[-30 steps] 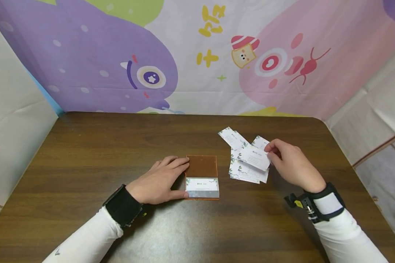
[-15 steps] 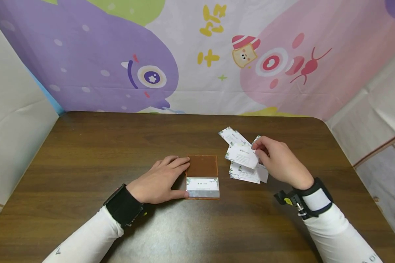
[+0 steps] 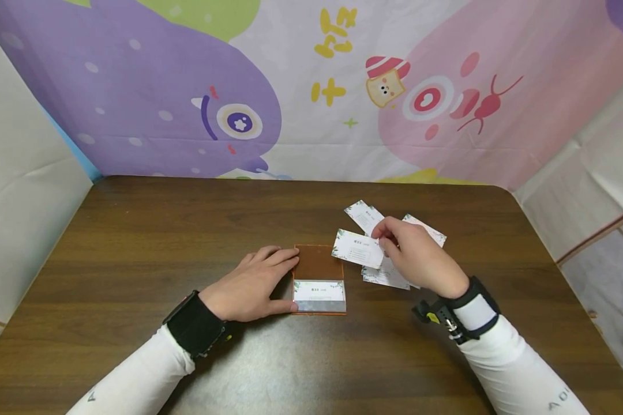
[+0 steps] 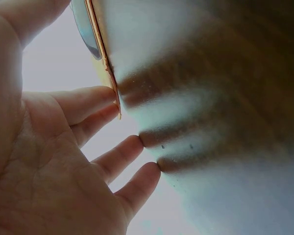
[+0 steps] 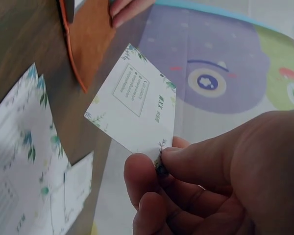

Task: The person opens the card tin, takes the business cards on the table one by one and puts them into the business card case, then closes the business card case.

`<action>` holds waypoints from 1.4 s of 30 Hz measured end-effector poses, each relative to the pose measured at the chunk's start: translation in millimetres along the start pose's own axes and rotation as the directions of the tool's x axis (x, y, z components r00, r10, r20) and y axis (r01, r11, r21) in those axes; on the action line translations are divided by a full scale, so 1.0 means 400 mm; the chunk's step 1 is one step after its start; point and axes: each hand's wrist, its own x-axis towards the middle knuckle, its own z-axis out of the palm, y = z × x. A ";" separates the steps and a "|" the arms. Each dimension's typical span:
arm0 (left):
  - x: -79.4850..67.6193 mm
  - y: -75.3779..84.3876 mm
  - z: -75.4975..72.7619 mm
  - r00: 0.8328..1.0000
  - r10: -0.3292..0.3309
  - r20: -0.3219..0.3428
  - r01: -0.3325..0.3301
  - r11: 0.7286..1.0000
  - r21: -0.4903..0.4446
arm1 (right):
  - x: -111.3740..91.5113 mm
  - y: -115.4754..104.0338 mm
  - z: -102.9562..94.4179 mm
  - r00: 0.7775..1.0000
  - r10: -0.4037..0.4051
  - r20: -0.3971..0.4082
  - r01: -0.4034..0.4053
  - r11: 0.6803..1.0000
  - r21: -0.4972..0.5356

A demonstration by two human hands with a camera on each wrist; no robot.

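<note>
Between thumb and fingers, my right hand [image 3: 423, 253] pinches one corner of a white business card [image 3: 357, 248] printed with leaves. In the right wrist view that business card [image 5: 137, 95] is seen raised off the table. Flat on the table, my left hand [image 3: 251, 284] touches the left edge of an opened brown card holder [image 3: 318, 262]. In the left wrist view its fingers [image 4: 90, 100] are spread, with fingertips at the card holder's edge. A card [image 3: 319, 290] sits in the holder's lower pocket. Several loose cards [image 3: 385, 274] lie under and around my right hand, which partly covers them.
The brown wooden table [image 3: 161, 230] reaches back to a printed cartoon cloth [image 3: 311, 144]. White cloth panels [image 3: 26, 173] stand at both sides. Each wrist wears a black strap [image 3: 194, 323].
My right hand has moved left with the pinched card, from the card pile to near the holder's upper right edge. A card at the pile's right now shows more. My left hand stays put.
</note>
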 end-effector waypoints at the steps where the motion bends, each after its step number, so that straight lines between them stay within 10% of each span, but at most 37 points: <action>1: 0.000 0.000 0.000 1.000 0.000 -0.002 0.000 1.000 -0.002 | 0.003 -0.003 0.005 1.000 -0.006 0.003 0.006 1.000 0.004; 42: 0.003 0.001 0.002 1.000 -0.006 0.000 0.006 1.000 -0.026 | 0.027 -0.096 0.122 0.976 -0.164 0.146 0.151 0.984 0.097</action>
